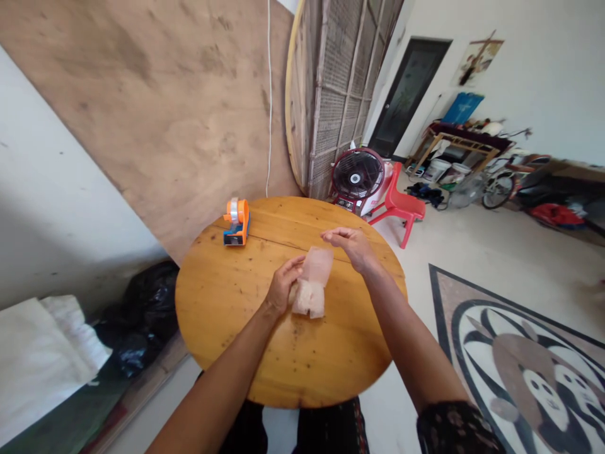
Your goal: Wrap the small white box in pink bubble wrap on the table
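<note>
A pale pink, translucent sheet that looks like bubble wrap (317, 265) lies on the round wooden table (227, 302). Its near end is a thicker, folded bundle (309, 298); what is inside, if anything, I cannot make out. My left hand (284, 282) is at the left edge of the wrap, fingers curled against it. Just beyond the wrap's far right corner, my right hand (352, 246) hovers with fingers stretched out and nothing visible in it. An orange and blue tape dispenser (237, 222) with a roll of tape stands at the table's far left.
Behind the table are a dark red fan (358, 176) and a red plastic chair (401, 203). Black plastic bags (142, 315) and a white sack (45, 362) lie to the left. A wooden board (189, 94) leans behind. The floor at right bears a panda mosaic (534, 378).
</note>
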{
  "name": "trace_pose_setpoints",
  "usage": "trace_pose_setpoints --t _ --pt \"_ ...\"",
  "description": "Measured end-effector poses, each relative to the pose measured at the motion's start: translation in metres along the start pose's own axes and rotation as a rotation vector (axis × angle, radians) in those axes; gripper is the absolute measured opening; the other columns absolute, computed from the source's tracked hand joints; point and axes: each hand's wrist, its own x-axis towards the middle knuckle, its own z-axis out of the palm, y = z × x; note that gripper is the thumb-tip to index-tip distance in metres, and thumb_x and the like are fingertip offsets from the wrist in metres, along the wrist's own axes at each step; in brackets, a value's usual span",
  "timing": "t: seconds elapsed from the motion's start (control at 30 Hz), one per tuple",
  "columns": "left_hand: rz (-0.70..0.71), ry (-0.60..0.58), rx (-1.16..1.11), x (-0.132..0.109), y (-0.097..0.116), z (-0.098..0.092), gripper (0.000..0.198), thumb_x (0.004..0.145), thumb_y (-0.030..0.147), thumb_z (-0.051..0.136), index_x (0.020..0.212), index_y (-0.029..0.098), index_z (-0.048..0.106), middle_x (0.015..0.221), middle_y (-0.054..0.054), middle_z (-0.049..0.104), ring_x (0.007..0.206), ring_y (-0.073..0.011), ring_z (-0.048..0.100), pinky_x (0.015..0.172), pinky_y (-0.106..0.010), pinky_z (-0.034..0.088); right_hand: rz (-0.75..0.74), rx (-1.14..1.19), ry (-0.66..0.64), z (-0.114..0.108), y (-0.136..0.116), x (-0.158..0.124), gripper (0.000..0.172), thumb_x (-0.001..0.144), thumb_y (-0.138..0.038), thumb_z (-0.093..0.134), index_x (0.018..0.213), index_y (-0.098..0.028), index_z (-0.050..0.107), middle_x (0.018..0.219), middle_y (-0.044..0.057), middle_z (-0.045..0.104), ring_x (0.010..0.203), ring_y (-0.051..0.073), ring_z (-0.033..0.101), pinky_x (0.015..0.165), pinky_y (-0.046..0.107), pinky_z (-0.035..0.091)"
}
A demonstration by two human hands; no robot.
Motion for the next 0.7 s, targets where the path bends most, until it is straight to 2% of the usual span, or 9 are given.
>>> trace_pose_setpoints --t 0.1,0.23,0.57,0.63,0.7 --pt "0.007 -0.067 0.03 -0.001 -0.002 -0.002 0.045 0.073 0.03 0.067 0.114 0.013 0.061 0.108 -0.009 0.069 0.096 -0.0231 0.064 0.084 -0.031 0.046 0.011 -0.04 -0.012 -0.001 -0.007 0.006 0.017 0.066 -0.035 0.072 0.072 -0.02 0.073 0.08 0.001 0.072 0.078 0.017 0.062 0.077 0.03 0.044" --pt "-0.007 -0.102 0.036 -0.004 0.001 -0.002 0.037 0.074 0.03 0.065 0.108 0.014 0.064 0.096 -0.005 0.072 0.08 -0.0192 0.064 0.073 -0.028 0.046 -0.01 -0.058 -0.01 0.001 -0.008 0.013 0.017 0.067 -0.037 0.071 0.069 -0.02 0.071 0.072 0.0 0.069 0.07 0.015 0.057 0.07 0.028 0.042" --pt "-0.066 -0.057 0.021 -0.001 0.001 -0.001 0.04 0.071 0.034 0.072 0.104 0.011 0.064 0.085 -0.004 0.069 0.071 -0.0134 0.06 0.067 -0.023 0.046 0.141 -0.006 -0.034 -0.006 0.016 0.043 0.016 0.066 -0.035 0.07 0.068 -0.02 0.067 0.08 0.002 0.071 0.078 0.016 0.062 0.072 0.028 0.041" --pt "-0.062 -0.02 0.049 0.0 0.002 0.0 0.049 0.071 0.033 0.073 0.113 0.011 0.06 0.084 -0.003 0.068 0.07 -0.0122 0.059 0.066 -0.022 0.046 0.185 0.021 -0.061 -0.009 0.023 0.049 0.015 0.067 -0.034 0.07 0.069 -0.019 0.067 0.08 0.002 0.072 0.078 0.015 0.062 0.073 0.027 0.042" --pt "-0.044 -0.008 0.065 0.0 0.002 0.001 0.066 0.071 0.032 0.073 0.13 0.015 0.048 0.087 -0.002 0.068 0.07 -0.0119 0.059 0.065 -0.021 0.046 0.24 0.052 -0.102 -0.012 0.03 0.054 0.014 0.069 -0.032 0.069 0.07 -0.018 0.068 0.08 0.003 0.072 0.076 0.014 0.062 0.073 0.026 0.043"
